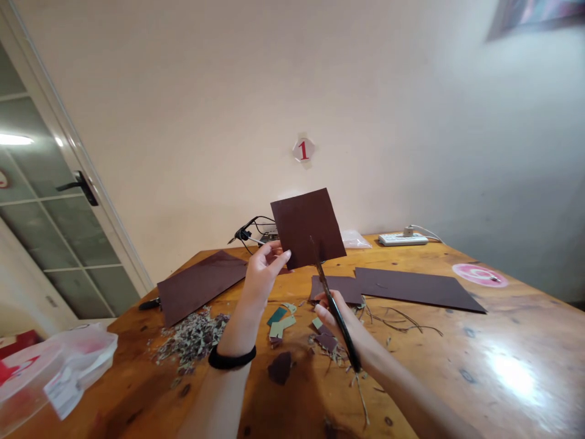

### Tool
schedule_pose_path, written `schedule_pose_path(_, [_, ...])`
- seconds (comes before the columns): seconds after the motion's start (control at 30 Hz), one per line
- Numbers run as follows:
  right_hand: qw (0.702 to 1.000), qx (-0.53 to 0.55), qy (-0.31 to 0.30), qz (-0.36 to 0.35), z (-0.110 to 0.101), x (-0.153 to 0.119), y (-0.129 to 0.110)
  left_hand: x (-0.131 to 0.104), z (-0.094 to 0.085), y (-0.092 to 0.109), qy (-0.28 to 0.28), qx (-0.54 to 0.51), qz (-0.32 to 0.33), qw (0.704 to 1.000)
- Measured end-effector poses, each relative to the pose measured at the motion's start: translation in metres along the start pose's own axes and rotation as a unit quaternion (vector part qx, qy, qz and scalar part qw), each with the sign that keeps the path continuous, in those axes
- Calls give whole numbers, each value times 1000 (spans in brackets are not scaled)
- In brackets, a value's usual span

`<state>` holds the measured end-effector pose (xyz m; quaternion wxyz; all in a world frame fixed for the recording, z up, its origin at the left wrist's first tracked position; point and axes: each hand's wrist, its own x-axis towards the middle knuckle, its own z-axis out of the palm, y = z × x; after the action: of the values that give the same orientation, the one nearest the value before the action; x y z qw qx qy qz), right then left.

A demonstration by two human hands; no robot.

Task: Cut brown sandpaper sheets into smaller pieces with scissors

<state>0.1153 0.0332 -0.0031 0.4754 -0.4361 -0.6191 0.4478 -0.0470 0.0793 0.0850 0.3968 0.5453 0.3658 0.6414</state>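
Observation:
My left hand [267, 271], with a black band at the wrist, pinches the lower left corner of a dark brown square sheet [304, 219] held up above the table. My right hand [340, 311] is wrapped around black-handled scissors [338, 320]. The scissors point up and slightly left, and a blade lies across the sheet's lower part; whether it has cut in, I cannot tell. Below the hands lie green and tan paper scraps [281, 323], a dark brown scrap [280, 367] and more small offcuts [325, 338].
Large brown sheets lie at left [201, 286] and right [415, 289] on the wooden table [439, 378]. A heap of shreds [194, 335] and a plastic bag [59, 372] are at left. Thin strips [402, 317] curl at right. A white power strip [402, 239] sits near the wall.

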Motion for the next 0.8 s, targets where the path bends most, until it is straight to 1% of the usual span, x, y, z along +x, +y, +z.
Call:
schedule_pose_path(0.27, [1000,6,15,5,1,0,-2,1,0,-6,-7,0,5,1000])
schedule_pose_path(0.5, [1000,18,20,3,3,2,4,-2,2,0,-5,-7,-2,1000])
schedule_pose_path(0.63, [1000,20,23,4,2,0,-1,-1,2,-2,-3,-2,8,1000])
schedule_pose_path(0.8, [1000,16,22,8,2,-2,-7,-2,3,-3,-9,-2,5,1000])
